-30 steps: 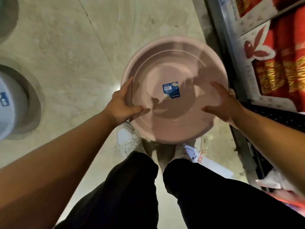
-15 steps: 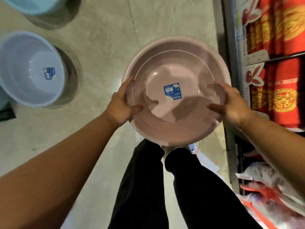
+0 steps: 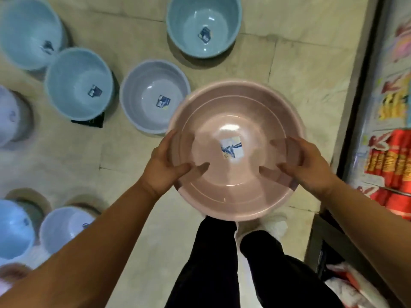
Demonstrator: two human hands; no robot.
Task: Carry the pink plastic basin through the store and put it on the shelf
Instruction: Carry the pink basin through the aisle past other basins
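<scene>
Left hand [image 3: 163, 165]: clamped on the basin's left rim, thumb inside.
Right hand [image 3: 310, 165]: clamped on its right rim.
Pink basin [image 3: 235, 185]: held upright above the floor [image 3: 289, 63], shelf [image 3: 387, 152] just right.
Blue basins [image 3: 80, 85]: on the floor, left.

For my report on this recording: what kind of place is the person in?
Probably a household goods shop. Many blue basins with labels stand on the floor, the pink basin carries a label, and a shelf holds red packaged goods.

Round pink basin [image 3: 235, 187], upright, empty, blue sticker inside, above floor
</scene>
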